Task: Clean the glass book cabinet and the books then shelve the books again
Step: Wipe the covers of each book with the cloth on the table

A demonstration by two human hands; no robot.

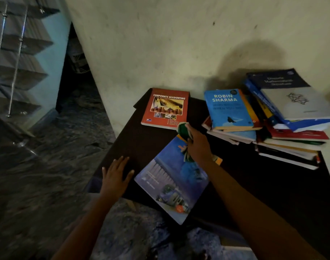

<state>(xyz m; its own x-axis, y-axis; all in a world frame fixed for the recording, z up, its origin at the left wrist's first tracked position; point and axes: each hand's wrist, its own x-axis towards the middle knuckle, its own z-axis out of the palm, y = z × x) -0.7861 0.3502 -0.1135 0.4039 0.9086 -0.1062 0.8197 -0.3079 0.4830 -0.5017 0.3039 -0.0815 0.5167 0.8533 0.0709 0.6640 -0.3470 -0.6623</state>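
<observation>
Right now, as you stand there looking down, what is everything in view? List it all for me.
table: one, dark, centre, against the wall
red book: one, red, flat at the table's far edge
large blue book: one, blue, flat at the table's near edge
light blue book: one, tops a small stack right of the red book
pile of books: several, mixed colours, table's right end; exact count unclear
grey and navy book: one, tops that pile
cloth: one, green and white, over the large blue book's far end
glass cabinet: one, clear shelves, metal rods, far left
wall: pale, behind the table
floor: dark, left
left hand: flat on the table
right hand: grips the cloth
</observation>
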